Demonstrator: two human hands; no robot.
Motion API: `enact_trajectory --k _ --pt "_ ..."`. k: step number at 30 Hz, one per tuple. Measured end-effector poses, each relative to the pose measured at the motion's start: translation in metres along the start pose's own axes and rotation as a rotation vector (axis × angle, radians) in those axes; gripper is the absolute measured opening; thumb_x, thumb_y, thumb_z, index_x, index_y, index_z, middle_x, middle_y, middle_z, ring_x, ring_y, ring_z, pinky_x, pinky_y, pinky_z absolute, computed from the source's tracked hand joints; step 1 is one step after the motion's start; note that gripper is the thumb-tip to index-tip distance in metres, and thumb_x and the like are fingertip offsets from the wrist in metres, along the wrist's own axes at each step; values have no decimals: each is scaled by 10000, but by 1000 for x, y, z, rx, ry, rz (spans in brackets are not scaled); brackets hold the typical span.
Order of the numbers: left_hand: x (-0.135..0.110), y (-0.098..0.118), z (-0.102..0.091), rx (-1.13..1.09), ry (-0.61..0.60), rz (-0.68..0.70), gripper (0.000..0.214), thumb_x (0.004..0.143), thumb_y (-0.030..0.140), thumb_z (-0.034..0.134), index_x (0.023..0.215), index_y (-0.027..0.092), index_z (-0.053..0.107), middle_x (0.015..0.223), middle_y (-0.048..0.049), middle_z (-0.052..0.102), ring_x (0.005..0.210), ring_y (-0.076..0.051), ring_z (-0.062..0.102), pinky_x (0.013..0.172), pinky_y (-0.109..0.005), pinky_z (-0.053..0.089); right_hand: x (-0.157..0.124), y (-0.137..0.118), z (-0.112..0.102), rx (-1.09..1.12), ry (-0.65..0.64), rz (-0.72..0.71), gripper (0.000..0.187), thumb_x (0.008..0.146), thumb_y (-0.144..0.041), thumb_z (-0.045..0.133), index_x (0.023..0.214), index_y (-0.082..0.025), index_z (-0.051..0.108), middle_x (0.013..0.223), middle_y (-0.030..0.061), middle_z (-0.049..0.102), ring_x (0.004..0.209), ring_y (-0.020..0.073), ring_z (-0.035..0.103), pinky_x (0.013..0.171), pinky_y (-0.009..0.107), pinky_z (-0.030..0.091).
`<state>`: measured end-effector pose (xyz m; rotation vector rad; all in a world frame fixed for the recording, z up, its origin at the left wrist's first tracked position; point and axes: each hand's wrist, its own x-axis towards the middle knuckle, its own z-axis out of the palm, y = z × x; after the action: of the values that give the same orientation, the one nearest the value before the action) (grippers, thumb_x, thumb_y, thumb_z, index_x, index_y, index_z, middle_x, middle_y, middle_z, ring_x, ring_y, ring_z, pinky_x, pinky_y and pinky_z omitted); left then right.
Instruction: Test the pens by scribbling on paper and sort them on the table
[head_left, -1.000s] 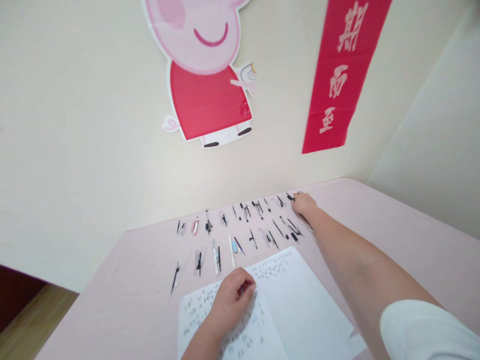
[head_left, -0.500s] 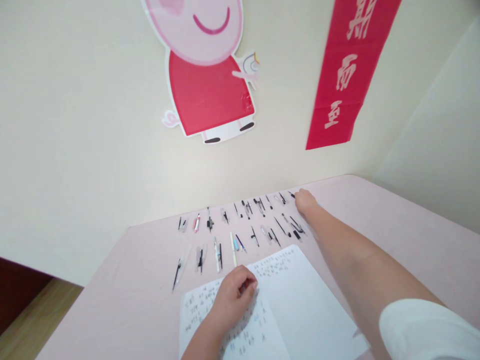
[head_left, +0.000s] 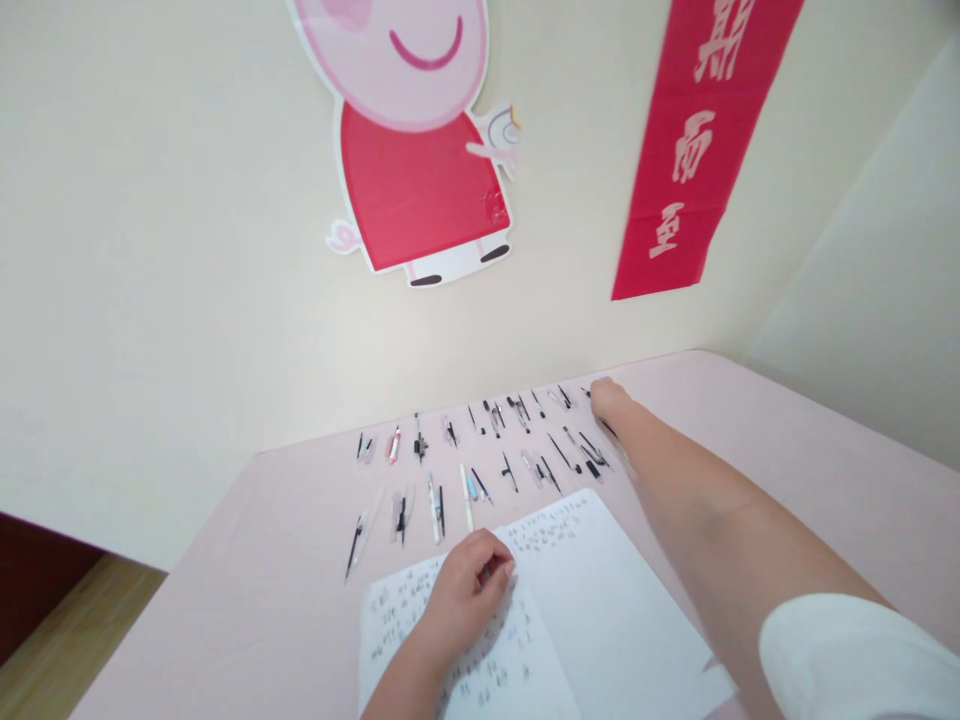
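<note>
My left hand (head_left: 471, 588) rests on the written page of an open notebook (head_left: 600, 590), its fingers curled in and nothing visible in them. At the far right end of the back row, my right hand (head_left: 610, 402) is down at the tabletop with its fingers bent and mostly hidden. A dark slim pen part (head_left: 586, 391) shows just left of it; whether the fingers grip it is hidden. Taken-apart pens lie in two rows beyond the notebook, among them a pink pen (head_left: 394, 445), a white pen barrel (head_left: 434, 508) and a dark refill (head_left: 353, 548).
A pale pink cloth covers the table (head_left: 247, 570), which meets the wall at the back. On the wall are a cartoon pig sticker (head_left: 424, 190) and a red banner (head_left: 697, 150) with characters. Wooden floor (head_left: 75, 610) shows at lower left.
My right hand has shifted very slightly and covers more of the dark pen part beside it. A dark strip now shows below that hand. My left hand stays put.
</note>
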<state>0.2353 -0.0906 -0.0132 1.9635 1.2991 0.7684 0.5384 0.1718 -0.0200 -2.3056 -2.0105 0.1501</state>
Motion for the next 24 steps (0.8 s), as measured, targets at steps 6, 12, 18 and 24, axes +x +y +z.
enact_trajectory --k 6,12,18,24 --pt "0 1 0 10 -2 16 115 811 182 502 774 172 611 755 -32 582 697 -145 531 647 -249 392 -6 1 -6 -22 -6 -4 320 797 -134 572 1092 -14 610 1097 254 585 1031 271 582 866 301 434" --pt "0 1 -1 -6 -18 64 126 813 178 511 796 176 636 793 -41 605 731 -150 552 679 -256 401 -15 4 -17 14 38 -1 314 772 -139 585 1071 -52 624 1074 212 617 991 242 598 808 256 433" --pt "0 1 -1 7 -17 65 121 806 179 523 795 173 644 797 -42 608 723 -147 552 673 -257 404 -19 19 -23 69 58 82 298 764 -200 589 1024 -65 643 966 156 675 885 211 630 690 230 436" --pt "0 0 -1 7 -5 64 118 806 192 525 785 176 640 775 -40 606 711 -148 553 664 -257 409 -20 19 -14 98 71 95 291 795 -204 573 1058 -92 632 989 138 676 900 195 623 705 219 431"
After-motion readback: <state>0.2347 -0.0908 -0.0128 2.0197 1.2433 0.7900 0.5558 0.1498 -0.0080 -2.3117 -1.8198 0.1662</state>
